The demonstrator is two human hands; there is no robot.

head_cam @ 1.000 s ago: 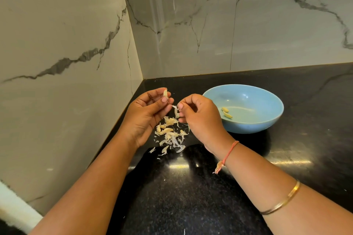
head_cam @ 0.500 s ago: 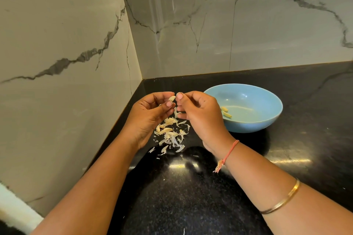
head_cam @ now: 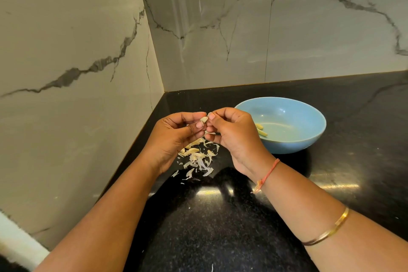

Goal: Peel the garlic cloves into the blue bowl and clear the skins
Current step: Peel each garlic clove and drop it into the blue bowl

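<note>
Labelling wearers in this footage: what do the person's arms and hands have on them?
Both forearms are bare, no sleeves in view. The right hand has an orange-red thread tied at its wrist and a thin gold bangle farther up the forearm. The left hand and arm wear nothing.

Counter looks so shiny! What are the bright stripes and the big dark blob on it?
Head view: the glossy black counter mirrors lights as glare streaks; the dark blob looks like the person's own reflection or shadow; the clove and bowl look sharp.
</note>
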